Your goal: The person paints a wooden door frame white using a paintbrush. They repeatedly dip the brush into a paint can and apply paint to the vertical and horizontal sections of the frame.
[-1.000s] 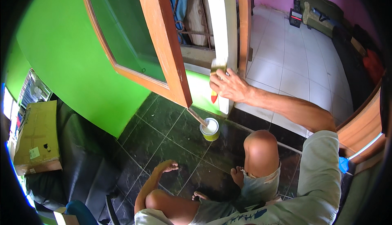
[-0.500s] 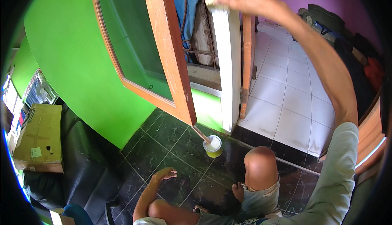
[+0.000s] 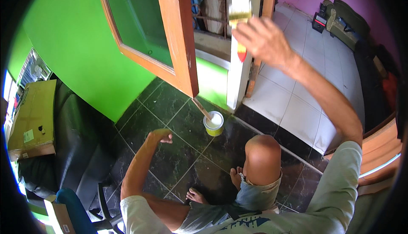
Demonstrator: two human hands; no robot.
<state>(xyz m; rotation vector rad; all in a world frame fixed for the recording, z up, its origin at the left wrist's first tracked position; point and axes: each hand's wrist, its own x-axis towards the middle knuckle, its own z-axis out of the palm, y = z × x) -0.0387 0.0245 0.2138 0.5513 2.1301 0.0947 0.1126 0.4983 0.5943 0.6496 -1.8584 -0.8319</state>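
Note:
My right hand [image 3: 267,40] is closed around a paintbrush [image 3: 241,19] with a red and yellow handle. Its bristles point up and lie against the white door-frame post [image 3: 235,74]; the handle's red end hangs below my fingers. My left hand [image 3: 161,136] hovers over the dark floor with its fingers curled in, holding nothing that I can see. To the right of that hand stands a small can of white paint [image 3: 213,123] with a yellow-green side. A wooden stick [image 3: 201,109] leans out of the can toward the corner of the window sash.
An orange wooden window sash [image 3: 180,42] swings out over the floor, its lower corner above the can. Left are a black sofa [image 3: 78,127] and a cardboard box [image 3: 32,119]. White tiles [image 3: 293,93] lie beyond the doorway, with a green armchair [image 3: 348,19] by the purple wall.
My right hand has come down the white post with the brush, which now has its bristles up instead of down. My left hand has risen and curled. The whole view has shifted a little.

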